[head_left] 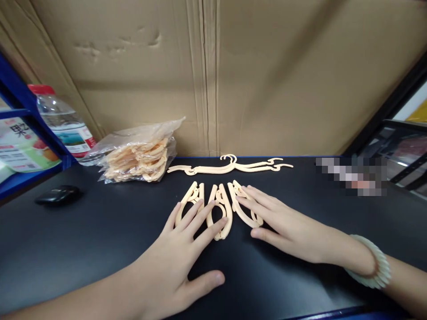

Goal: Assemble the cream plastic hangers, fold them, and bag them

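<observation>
Three folded cream plastic hangers lie side by side on the black table: a left folded hanger [178,217], a middle folded hanger [228,222] and a right folded hanger [245,217]. My left hand [183,253] rests with spread fingers over the left and middle ones. Stretched flat, the fingers of my right hand [283,222] lie on the right one and partly cover it. Neither hand is closed around anything. Behind them, unfolded hangers [216,170] lie spread out, overlapping, with their hooks toward the cardboard.
A clear plastic bag [140,155] full of folded hangers stands at the back left. Beside it are a water bottle [68,122] and a black mouse [58,195]. A cardboard wall [283,80] closes off the back. A pixelated patch covers something at the right.
</observation>
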The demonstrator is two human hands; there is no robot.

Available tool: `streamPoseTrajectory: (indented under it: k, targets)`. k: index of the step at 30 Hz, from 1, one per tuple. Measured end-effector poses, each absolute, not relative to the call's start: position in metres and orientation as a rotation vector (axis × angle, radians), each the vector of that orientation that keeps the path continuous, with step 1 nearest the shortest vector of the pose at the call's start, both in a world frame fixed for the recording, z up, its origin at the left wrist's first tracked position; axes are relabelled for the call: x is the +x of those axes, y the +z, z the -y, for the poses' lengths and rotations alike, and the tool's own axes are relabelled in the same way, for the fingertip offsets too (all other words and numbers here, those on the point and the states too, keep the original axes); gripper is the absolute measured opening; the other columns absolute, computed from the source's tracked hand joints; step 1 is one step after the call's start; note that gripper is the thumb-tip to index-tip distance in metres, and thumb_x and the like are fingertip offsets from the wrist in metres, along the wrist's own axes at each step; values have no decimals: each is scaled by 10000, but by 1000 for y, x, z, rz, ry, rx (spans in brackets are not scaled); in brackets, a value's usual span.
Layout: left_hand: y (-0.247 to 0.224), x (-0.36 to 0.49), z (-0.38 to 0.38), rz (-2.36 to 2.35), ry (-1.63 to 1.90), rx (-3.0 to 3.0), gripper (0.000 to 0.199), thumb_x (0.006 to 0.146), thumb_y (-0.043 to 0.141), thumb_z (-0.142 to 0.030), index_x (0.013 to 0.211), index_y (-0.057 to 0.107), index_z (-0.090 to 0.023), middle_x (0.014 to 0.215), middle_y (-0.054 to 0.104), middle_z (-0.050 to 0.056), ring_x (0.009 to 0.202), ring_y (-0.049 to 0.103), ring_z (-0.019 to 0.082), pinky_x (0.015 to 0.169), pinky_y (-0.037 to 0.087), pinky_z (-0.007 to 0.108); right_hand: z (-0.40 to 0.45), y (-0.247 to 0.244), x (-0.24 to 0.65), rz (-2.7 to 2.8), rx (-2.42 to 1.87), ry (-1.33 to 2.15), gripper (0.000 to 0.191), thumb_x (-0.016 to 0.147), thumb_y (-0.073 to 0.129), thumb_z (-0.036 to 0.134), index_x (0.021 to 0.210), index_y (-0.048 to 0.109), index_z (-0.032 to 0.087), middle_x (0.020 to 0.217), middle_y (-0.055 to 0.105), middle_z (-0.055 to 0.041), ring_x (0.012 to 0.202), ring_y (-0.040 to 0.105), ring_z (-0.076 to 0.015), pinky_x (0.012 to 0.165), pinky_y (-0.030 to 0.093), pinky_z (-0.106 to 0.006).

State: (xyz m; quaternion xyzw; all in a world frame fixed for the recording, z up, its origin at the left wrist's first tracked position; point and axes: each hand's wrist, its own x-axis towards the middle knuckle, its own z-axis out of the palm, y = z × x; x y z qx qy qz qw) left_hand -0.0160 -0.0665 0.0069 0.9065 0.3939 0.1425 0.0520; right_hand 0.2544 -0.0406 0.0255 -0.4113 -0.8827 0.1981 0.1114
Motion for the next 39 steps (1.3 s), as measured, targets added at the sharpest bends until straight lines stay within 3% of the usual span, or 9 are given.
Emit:
streamPoseTrajectory:
  k: [6, 17, 20, 23, 25, 28, 30, 35, 39]
  targets:
    - [5, -16, 61, -1201, 404, 2825, 732, 874, 547, -499, 1498, 210, -317, 1562, 249, 90, 1422, 207, 368, 1113, 150, 626, 53, 19, 243, 2730, -1112, 555, 820, 914, 477, 541, 1518, 101, 133, 1580, 1, -118, 1453, 2, -288, 1181, 135, -491]
    - [4, -19, 53, -1184, 373, 2874, 687, 902, 489, -535, 1495, 232, -303, 1558, 262, 94, 1422, 228, 346, 1116, 167, 626, 56, 13, 237, 2759, -1114, 403, 817, 928, 440, 542, 1518, 72, 114, 1576, -4, -116, 1449, -3, -281, 1179, 165, -480]
    - [7, -22, 47, -1200, 488, 2792, 573, 937, 447, -473, 1469, 296, -323, 1534, 331, 63, 1409, 274, 315, 1124, 176, 610, 49, 15, 243, 2698, -1131, 348, 788, 935, 406, 554, 1521, 109, 119, 1578, 57, -115, 1450, 43, -281, 1171, 199, -486]
    - [13, -31, 30, -1221, 718, 2671, 425, 956, 415, -416, 1357, 472, -286, 1440, 470, 54, 1348, 385, 268, 1137, 247, 512, 24, 12, 260, 2503, -1232, 204, 705, 952, 363, 536, 1501, 238, 113, 1561, 186, -138, 1444, 137, -294, 1155, 231, -520]
    - [16, -40, 13, -1206, 846, 2578, 367, 951, 419, -412, 1229, 576, -230, 1339, 555, 78, 1275, 466, 257, 1087, 357, 421, 0, 6, 277, 2363, -1277, 68, 626, 954, 375, 503, 1440, 378, 109, 1511, 327, -161, 1412, 264, -308, 1143, 256, -540]
    - [17, -50, -8, -1260, 954, 2398, 348, 936, 432, -433, 1128, 616, -209, 1217, 627, 75, 1155, 559, 259, 1022, 424, 384, -35, -7, 302, 2192, -1305, -69, 482, 960, 382, 405, 1318, 518, 111, 1345, 545, -175, 1276, 484, -303, 1084, 378, -523]
    - [15, -53, -15, -1289, 970, 2265, 362, 923, 440, -463, 1116, 618, -213, 1164, 653, 63, 1085, 600, 261, 964, 470, 372, -51, -15, 315, 2197, -1320, -153, 466, 956, 391, 359, 1315, 511, 87, 1334, 550, -190, 1273, 485, -307, 1086, 378, -514]
    - [13, -51, -14, -1274, 959, 2239, 366, 908, 460, -477, 1103, 626, -216, 1149, 657, 55, 1052, 611, 252, 944, 478, 366, -68, -26, 328, 2400, -1319, -219, 535, 965, 386, 364, 1408, 393, 65, 1465, 398, -196, 1401, 284, -328, 1123, 311, -532]
    - [14, -50, -12, -1263, 945, 2278, 349, 912, 463, -467, 1096, 623, -217, 1138, 655, 53, 1052, 605, 245, 936, 477, 360, -67, -25, 326, 2419, -1284, -250, 487, 968, 376, 339, 1357, 459, 58, 1400, 468, -216, 1342, 384, -327, 1106, 343, -520]
